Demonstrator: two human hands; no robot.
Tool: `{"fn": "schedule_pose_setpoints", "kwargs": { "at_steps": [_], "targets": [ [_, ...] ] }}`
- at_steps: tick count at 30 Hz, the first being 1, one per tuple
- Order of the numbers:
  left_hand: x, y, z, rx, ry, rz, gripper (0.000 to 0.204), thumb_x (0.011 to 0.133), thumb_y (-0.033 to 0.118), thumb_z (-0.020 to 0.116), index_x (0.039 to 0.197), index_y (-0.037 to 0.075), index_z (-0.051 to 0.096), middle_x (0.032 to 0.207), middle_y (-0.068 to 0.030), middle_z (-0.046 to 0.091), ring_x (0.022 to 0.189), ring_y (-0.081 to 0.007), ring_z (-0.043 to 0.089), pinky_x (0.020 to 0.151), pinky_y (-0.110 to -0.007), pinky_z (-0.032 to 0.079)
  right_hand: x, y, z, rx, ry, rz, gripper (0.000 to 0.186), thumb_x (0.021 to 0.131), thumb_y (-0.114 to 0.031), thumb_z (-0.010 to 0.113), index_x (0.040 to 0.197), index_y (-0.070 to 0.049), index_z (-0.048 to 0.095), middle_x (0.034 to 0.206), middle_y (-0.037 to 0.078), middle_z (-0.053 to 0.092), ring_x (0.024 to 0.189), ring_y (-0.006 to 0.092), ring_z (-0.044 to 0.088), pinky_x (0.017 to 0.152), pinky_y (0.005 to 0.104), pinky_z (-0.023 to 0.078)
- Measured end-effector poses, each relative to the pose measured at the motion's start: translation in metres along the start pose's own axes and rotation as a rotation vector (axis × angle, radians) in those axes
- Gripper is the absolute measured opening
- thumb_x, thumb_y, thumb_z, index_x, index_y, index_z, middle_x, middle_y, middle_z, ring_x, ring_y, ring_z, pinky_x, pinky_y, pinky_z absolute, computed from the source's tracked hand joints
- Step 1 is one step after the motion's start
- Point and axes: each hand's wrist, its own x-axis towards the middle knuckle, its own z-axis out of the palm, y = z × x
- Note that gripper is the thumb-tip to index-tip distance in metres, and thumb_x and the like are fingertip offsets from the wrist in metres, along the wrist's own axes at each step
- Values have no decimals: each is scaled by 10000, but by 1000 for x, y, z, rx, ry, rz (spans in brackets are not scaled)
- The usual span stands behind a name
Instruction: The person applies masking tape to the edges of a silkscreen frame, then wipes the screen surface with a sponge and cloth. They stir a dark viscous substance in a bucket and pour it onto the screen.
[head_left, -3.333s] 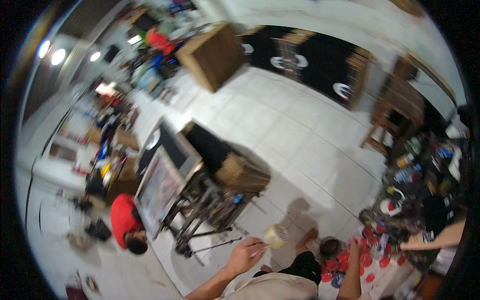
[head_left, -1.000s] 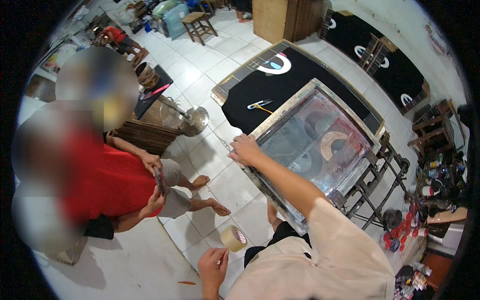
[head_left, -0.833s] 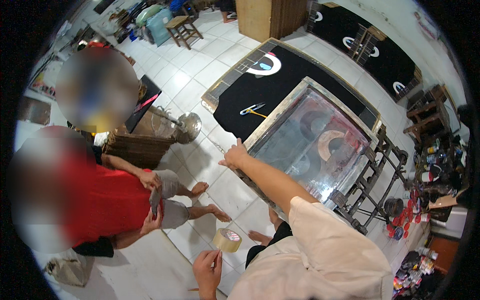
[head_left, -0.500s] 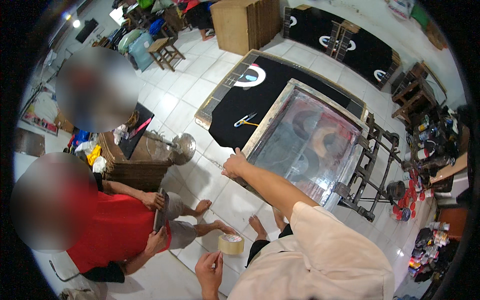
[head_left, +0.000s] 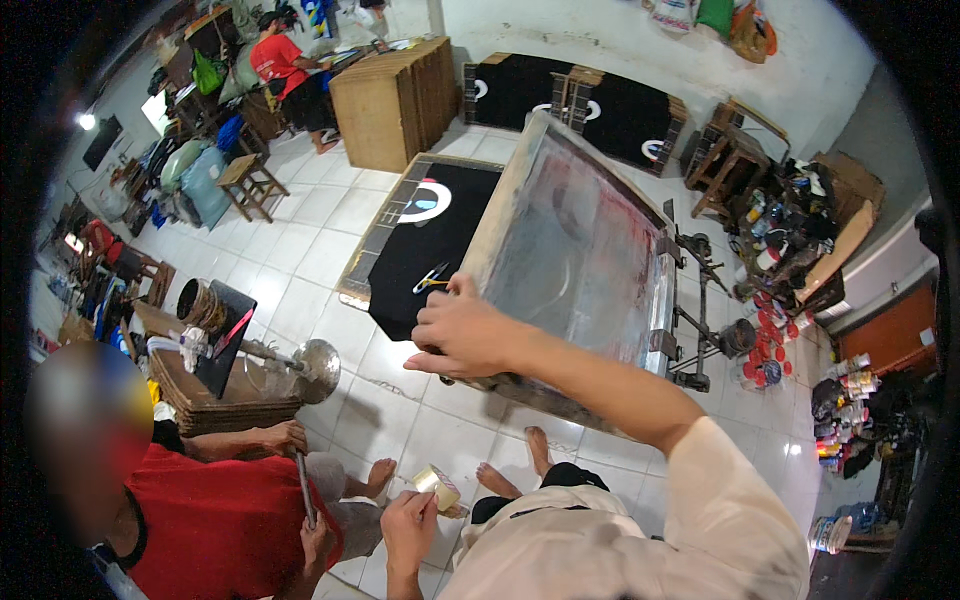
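My right hand (head_left: pixel 462 335) grips the near left corner of a wood-edged printing screen (head_left: pixel 570 235), its fingers curled over the edge. The screen is tilted up on the metal hinges along its right side. Beneath it lies a board with black fabric (head_left: pixel 400 295) bearing a white, blue and red eye-like print. A small pair of thread snips (head_left: pixel 431 279) with a yellow part rests on that fabric. Low in the view, my left hand (head_left: pixel 408 525) is closed on a roll of clear yellowish tape (head_left: pixel 437 487), pinched at its edge by the fingertips.
At left a person in a red shirt (head_left: pixel 220 500) holds a flat bar (head_left: pixel 306 490) in both hands. A pedestal dish (head_left: pixel 316 372) stands beside stacked boards (head_left: pixel 225 405). Metal hinge arms (head_left: pixel 700 300), paint containers (head_left: pixel 770 345) and a stool (head_left: pixel 733 170) are at right.
My right hand has raised the screen's left side, and the screen has gone from lying low to tilted. The tape roll has turned in my left hand. My view has shifted.
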Motion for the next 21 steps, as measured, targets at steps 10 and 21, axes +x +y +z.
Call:
{"fn": "schedule_pose_setpoints", "kwargs": {
  "at_steps": [10,21],
  "targets": [
    [47,46,23,-4,-70,292,113,923,150,770,948,44,797,859,-138,729,788,-357,716,684,-452,562,-235,-78,-308,12,599,-30,830,874,-806,609,1064,-9,745,940,93,664,1004,278,598,1007,474,378],
    [56,177,127,-48,-187,372,80,909,141,749,917,68,781,846,-113,713,787,-346,702,700,-454,559,-608,-122,-418,82,1550,447,632,1005,-393,467,1479,22,515,1536,218,516,1472,370,447,1254,544,335]
  ]
}}
